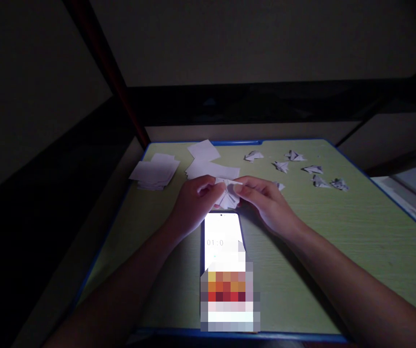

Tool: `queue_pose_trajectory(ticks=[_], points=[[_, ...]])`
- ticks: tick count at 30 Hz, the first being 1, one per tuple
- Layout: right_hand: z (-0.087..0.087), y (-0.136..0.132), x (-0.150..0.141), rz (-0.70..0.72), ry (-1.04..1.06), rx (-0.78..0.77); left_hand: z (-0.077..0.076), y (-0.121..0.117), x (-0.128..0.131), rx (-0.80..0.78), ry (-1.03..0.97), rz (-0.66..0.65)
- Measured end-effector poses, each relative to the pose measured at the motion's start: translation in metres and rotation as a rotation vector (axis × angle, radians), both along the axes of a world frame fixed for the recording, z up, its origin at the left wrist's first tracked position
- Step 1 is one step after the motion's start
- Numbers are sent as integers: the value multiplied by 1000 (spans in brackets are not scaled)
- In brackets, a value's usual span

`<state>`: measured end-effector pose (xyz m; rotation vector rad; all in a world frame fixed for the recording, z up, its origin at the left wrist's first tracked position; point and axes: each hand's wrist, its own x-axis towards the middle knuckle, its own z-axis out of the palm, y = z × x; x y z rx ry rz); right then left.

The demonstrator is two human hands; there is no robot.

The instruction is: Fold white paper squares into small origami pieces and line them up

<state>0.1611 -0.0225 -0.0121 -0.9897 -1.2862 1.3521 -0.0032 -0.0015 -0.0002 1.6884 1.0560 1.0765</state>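
Observation:
A small folded piece of white paper [228,197] is pinched between both hands over the middle of the table. My left hand [198,200] grips its left side, thumb on top. On the right side, my right hand [262,198] presses it with thumb and fingers. Creases and several folded flaps show on the side facing me. Just below the hands lies a lit phone [224,241] with its screen up, its lower part blurred out. Some fingers of both hands are hidden behind the paper.
Square white sheets lie in a stack [155,171] at the far left and in a looser pile [204,152] behind my hands. Several folded paper figures [294,155] are scattered at the far right. The green table [338,266] has a blue edge; a dim wall stands behind it.

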Motion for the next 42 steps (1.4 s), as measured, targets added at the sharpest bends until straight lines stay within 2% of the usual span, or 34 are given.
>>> queue_pose_trajectory(ticks=[4, 10, 14, 17, 22, 25, 28, 34, 42], points=[[0, 0, -2, -35, -30, -13, -3, 3, 0, -90, -110, 30], [0, 3, -1, -100, -193, 28, 3, 2, 0, -33, -104, 1], [1, 2, -1, -78, -272, 60, -2, 5, -2, -27, -74, 32], [0, 1, -3, -91, -248, 60, -7, 7, -2, -56, -84, 41], [2, 0, -5, -79, -100, -1, -11, 5, 3, -66, -265, 221], [4, 0, -7, -58, -54, -54, -12, 3, 6, -100, -313, 251], [5, -1, -7, -82, -54, -55, -13, 1, 7, -114, -305, 217], [-2, 5, -3, -142, -64, -15, -14, 2, 3, -152, -286, 62], [3, 2, -4, -133, -168, 7, -11, 1, 4, -109, -157, 76]])
